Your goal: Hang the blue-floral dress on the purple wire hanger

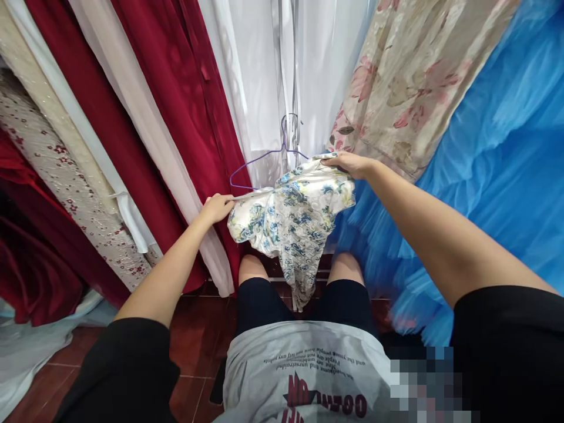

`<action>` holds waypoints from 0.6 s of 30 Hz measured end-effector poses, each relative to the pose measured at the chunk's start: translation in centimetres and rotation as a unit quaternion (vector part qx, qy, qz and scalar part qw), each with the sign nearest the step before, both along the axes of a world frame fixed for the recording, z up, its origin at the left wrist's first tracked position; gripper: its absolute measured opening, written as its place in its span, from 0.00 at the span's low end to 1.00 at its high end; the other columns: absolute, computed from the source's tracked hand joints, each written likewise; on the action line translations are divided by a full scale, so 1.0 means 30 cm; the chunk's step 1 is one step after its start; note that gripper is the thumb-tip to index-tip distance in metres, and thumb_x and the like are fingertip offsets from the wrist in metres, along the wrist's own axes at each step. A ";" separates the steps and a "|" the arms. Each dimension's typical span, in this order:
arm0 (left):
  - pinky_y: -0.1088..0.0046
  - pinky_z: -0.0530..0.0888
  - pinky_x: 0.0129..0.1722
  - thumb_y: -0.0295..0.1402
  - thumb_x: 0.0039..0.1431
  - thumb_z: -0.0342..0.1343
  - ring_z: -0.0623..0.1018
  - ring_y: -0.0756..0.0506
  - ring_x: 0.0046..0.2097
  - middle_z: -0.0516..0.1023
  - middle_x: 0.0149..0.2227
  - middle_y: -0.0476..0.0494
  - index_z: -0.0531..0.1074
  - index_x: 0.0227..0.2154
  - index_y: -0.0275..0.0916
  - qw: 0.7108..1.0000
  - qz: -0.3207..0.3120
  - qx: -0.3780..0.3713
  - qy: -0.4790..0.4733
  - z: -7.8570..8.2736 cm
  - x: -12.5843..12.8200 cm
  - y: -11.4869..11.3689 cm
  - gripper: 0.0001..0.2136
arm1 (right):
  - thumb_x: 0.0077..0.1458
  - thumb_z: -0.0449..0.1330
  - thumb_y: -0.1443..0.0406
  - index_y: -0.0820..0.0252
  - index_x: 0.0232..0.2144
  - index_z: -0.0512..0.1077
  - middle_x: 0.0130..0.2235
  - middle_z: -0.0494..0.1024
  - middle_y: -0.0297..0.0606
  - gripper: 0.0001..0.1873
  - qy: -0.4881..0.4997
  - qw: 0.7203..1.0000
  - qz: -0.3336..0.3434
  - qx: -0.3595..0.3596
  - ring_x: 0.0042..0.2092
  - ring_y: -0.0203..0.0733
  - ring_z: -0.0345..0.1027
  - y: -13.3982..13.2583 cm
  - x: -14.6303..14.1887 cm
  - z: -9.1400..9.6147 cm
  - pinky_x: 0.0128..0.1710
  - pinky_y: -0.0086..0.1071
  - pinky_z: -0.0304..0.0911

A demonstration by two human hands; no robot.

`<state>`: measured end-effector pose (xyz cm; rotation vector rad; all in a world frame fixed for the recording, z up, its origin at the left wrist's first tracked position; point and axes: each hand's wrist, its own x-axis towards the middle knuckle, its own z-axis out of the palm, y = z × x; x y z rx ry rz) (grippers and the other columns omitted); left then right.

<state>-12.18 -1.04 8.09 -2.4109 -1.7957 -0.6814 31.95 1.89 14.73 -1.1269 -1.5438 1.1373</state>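
A white garment with a blue and yellow floral print (304, 211) is stretched between my two hands, its lower part hanging down between my knees. My left hand (219, 208) pinches its left shoulder edge. At the upper right, my right hand (348, 164) grips the other shoulder edge, with the fingers partly hidden by the cloth. A purple wire hanger (255, 160) hangs just behind the garment; its left arm is bare, and its right end disappears behind the cloth near my right hand.
Dark red dresses (176, 117) and a beige floral-embroidered one (66, 170) hang to the left. White fabric (259, 76) hangs straight ahead. A floral beige dress (409, 76) and blue tulle gown (497, 153) fill the right. Below is a red tiled floor (194, 341).
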 end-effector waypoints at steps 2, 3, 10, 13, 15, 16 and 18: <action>0.64 0.68 0.47 0.35 0.61 0.49 0.76 0.38 0.46 0.82 0.38 0.42 0.77 0.35 0.43 0.999 0.024 0.026 -0.028 0.032 -0.014 0.057 0.11 | 0.54 0.68 0.68 0.64 0.34 0.77 0.28 0.81 0.41 0.05 -0.007 0.999 0.025 -0.039 0.30 0.42 0.74 -0.002 0.006 0.021 0.30 0.32 0.71; 0.64 0.68 0.48 0.34 0.62 0.48 0.76 0.38 0.47 0.82 0.41 0.41 0.77 0.37 0.43 0.998 0.033 0.039 -0.044 0.055 -0.012 0.085 0.11 | 0.54 0.68 0.68 0.64 0.35 0.77 0.29 0.81 0.41 0.05 -0.006 0.999 0.027 -0.044 0.31 0.42 0.75 -0.002 0.008 0.030 0.30 0.33 0.71; 0.68 0.71 0.45 0.31 0.64 0.48 0.76 0.44 0.40 0.79 0.38 0.43 0.71 0.45 0.38 0.976 -0.004 0.076 -0.205 0.224 0.153 0.225 0.11 | 0.57 0.65 0.63 0.65 0.38 0.78 0.31 0.81 0.46 0.09 -0.003 0.992 0.013 -0.126 0.32 0.46 0.75 -0.016 0.030 0.047 0.35 0.39 0.74; 0.70 0.70 0.41 0.29 0.58 0.56 0.75 0.46 0.35 0.76 0.33 0.47 0.70 0.44 0.38 0.958 -0.031 0.118 -0.260 0.246 0.228 0.221 0.11 | 0.56 0.66 0.61 0.64 0.38 0.78 0.32 0.81 0.46 0.11 0.002 0.992 0.003 -0.124 0.33 0.48 0.76 -0.012 0.031 0.028 0.35 0.41 0.73; 0.71 0.69 0.39 0.29 0.55 0.60 0.74 0.47 0.35 0.74 0.33 0.48 0.70 0.40 0.38 0.945 0.005 0.172 -0.277 0.244 0.253 0.200 0.10 | 0.57 0.64 0.60 0.64 0.36 0.77 0.31 0.80 0.45 0.11 -0.017 0.996 -0.053 -0.069 0.33 0.48 0.75 -0.010 0.034 -0.006 0.35 0.41 0.73; 0.71 0.68 0.38 0.29 0.54 0.61 0.73 0.47 0.35 0.74 0.32 0.48 0.70 0.37 0.38 0.940 0.027 0.191 -0.281 0.240 0.259 0.187 0.08 | 0.58 0.63 0.60 0.64 0.35 0.76 0.30 0.79 0.44 0.11 -0.031 0.994 -0.097 -0.029 0.33 0.48 0.75 -0.014 0.041 -0.036 0.35 0.41 0.72; 0.71 0.66 0.37 0.31 0.57 0.59 0.71 0.48 0.34 0.72 0.30 0.48 0.68 0.30 0.38 0.940 0.045 0.204 -0.269 0.228 0.260 0.157 0.05 | 0.59 0.59 0.60 0.63 0.34 0.75 0.29 0.78 0.42 0.11 -0.064 0.980 -0.183 0.045 0.34 0.47 0.73 -0.048 0.068 -0.128 0.36 0.40 0.71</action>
